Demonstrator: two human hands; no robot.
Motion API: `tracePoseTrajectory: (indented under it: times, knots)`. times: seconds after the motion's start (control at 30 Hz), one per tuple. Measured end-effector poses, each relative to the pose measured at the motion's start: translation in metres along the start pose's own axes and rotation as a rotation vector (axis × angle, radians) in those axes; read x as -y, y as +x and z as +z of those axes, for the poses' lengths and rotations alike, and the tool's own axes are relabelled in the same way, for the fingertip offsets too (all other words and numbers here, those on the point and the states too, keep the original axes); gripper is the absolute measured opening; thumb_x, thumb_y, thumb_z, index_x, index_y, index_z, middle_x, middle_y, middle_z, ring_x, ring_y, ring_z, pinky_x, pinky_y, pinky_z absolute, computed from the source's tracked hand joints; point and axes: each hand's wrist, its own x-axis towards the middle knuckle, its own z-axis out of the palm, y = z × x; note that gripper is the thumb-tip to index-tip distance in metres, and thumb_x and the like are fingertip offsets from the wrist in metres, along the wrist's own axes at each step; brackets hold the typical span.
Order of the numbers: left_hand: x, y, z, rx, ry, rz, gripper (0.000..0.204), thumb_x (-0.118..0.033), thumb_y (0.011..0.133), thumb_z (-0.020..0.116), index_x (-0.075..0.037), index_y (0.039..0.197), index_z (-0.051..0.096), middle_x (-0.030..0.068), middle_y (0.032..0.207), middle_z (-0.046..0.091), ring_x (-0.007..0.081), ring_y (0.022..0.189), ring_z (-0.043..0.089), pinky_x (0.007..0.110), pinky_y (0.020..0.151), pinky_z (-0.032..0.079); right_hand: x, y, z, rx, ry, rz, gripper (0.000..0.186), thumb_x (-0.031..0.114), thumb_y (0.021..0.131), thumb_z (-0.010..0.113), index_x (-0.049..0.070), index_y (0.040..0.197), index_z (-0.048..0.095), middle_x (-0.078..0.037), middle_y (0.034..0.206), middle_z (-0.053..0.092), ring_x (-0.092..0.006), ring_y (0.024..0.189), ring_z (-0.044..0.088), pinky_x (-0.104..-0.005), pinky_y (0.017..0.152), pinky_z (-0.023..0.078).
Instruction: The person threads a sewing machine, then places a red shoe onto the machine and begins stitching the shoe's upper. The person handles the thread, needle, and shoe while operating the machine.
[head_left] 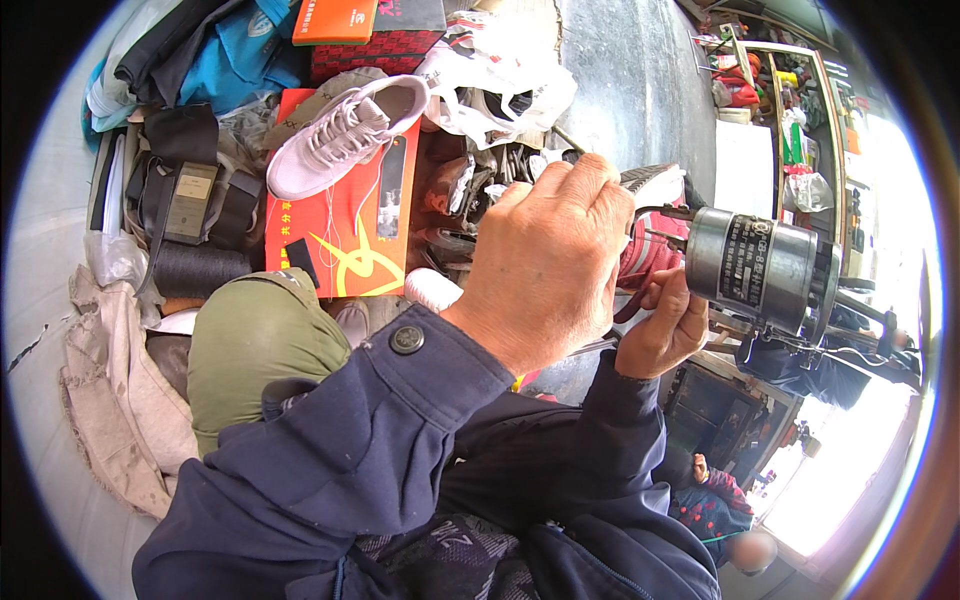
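My left hand [555,265] is closed, its back turned up, fingers curled down beside a metal sewing machine head [755,270]. What it grips is hidden behind the knuckles. Just right of it and lower, my right hand [665,325] is pinched, thumb against bent fingers, below the machine's thin front arm. A dark brown strip [628,308] shows between the two hands; whether either holds it I cannot tell. Behind them is a red shoe [652,250] with a pale, dark-lined edge, partly covered by my hands and the machine.
A pale pink sneaker [345,135] lies on a red-orange box [340,240] at left. Around it are a spool of dark thread [203,270], a white plastic bag [500,85] and blue cloth [240,60]. Shelves [800,150] stand far right; another person [710,510] is at lower right.
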Motion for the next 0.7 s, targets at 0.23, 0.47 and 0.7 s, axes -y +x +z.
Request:
tracePoseTrajectory:
  times: [0.23, 0.47, 0.7]
  knots:
    - [0.0005, 0.0003, 0.0011, -0.01, -0.007, -0.001, 0.021, 0.0, 0.079, 0.076, -0.006, 0.096, 0.065, 0.0105, 0.108, 0.066, 0.0337, 0.096, 0.07, 0.043, 0.077, 0.058, -0.0011, -0.0002, -0.002, 0.018, 0.003, 0.001, 0.03, 0.02, 0.112, 0.058, 0.0, 0.091, 0.067, 0.003, 0.076, 0.057, -0.0042, 0.068, 0.046, -0.0216, 0.06, 0.037]
    - [0.0004, 0.0006, 0.0007, -0.011, -0.014, -0.008, 0.02, 0.0, 0.079, 0.077, -0.005, 0.095, 0.065, 0.0103, 0.106, 0.066, 0.0334, 0.095, 0.07, 0.042, 0.077, 0.058, -0.0008, 0.0002, -0.0002, 0.005, 0.008, -0.006, 0.03, 0.02, 0.112, 0.058, 0.0, 0.092, 0.068, 0.002, 0.076, 0.058, -0.0044, 0.068, 0.046, -0.0218, 0.061, 0.038]
    - [0.0002, 0.0005, 0.0014, -0.024, -0.004, 0.003, 0.021, 0.0, 0.08, 0.076, -0.006, 0.095, 0.064, 0.01, 0.106, 0.066, 0.0335, 0.096, 0.07, 0.042, 0.077, 0.058, -0.0003, -0.0001, -0.0013, 0.019, 0.021, -0.004, 0.03, 0.02, 0.111, 0.058, 0.0, 0.091, 0.068, 0.002, 0.076, 0.058, -0.0043, 0.068, 0.046, -0.0215, 0.061, 0.037]
